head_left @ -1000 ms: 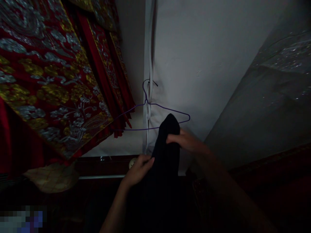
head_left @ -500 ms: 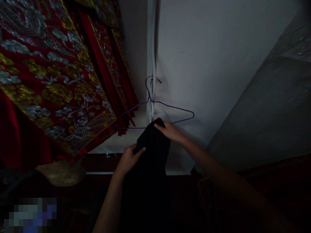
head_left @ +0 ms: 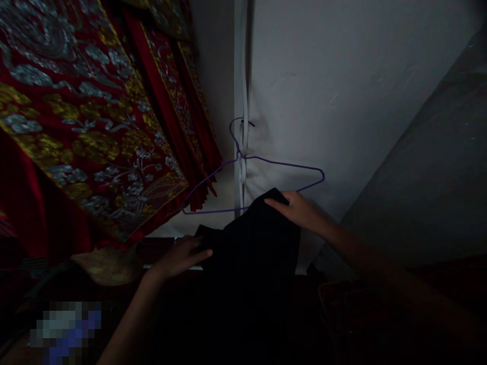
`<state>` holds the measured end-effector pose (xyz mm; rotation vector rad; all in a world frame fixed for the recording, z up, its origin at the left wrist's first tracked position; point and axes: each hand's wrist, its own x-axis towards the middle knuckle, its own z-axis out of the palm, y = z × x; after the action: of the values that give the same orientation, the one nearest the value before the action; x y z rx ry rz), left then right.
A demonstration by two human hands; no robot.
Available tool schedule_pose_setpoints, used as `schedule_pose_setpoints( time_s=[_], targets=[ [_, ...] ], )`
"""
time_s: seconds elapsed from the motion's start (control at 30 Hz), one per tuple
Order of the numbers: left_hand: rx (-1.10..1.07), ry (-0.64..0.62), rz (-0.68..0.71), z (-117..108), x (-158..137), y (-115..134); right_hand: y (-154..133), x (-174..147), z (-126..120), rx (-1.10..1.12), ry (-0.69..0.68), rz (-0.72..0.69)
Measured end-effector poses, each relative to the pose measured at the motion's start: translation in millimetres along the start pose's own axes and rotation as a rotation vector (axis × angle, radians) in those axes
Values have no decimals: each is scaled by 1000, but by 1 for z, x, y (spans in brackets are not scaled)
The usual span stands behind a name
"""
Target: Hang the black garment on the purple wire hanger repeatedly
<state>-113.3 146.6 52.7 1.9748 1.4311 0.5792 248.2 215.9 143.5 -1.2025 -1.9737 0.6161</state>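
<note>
Cloth (head_left: 253, 263) at six o'clock from hanger (head_left: 241, 156), pinched in grip of left hand (head_left: 181, 259) at seven, right hand (head_left: 294, 206) at four. Hanger hooked up; cloth apparently not yet on it.

Light is dim; the wall (head_left: 323, 126) is the brightest large surface, and the lower area falls to near black. Small scuffs mark the wall's upper part. A white cord (head_left: 245, 66) runs down it, bunched lower down; a short dark peg (head_left: 249, 122) sits beside the cord. At left hangs a red drape (head_left: 85, 109) with silver and gold floral embroidery, pleated along its right side. At right, a darker grey surface (head_left: 426, 177) has a slanting edge and a few glints — wall or sheet, cannot tell. Below the drape is a pale, checked object (head_left: 110, 266) — identity unclear. The floor is too dark to make out.
</note>
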Motion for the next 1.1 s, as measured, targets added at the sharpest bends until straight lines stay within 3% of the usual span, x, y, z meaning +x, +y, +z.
schedule_pose_setpoints(
  time_s=[0.13, 0.23, 0.33, 0.5, 0.63, 0.77, 0.9, 1.1],
  targets=[
    [296, 342, 125, -34, 7, 5, 3, 2, 2, -27, 55, -31],
    [245, 481, 198, -48, 6, 23, 5, 2, 0, -51, 105, -23],
    [188, 572, 305, -50, 2, 55, 4, -1, 3, -1, 70, 4],
    [171, 640, 471, -52, 16, 101, 0, -11, 13, 114, 25, 27],
    [5, 728, 427, -62, 38, 113, -4, -23, 4, 112, 78, -68],
    [132, 661, 352, -69, 47, 114, 0, -27, -23, 10, 243, -218],
    [231, 688, 361, -71, 45, 119, 23, -13, -56, -33, 374, -78],
    [296, 764, 339, -76, 42, 119, 34, -7, -94, -117, 311, -21]
  ],
)
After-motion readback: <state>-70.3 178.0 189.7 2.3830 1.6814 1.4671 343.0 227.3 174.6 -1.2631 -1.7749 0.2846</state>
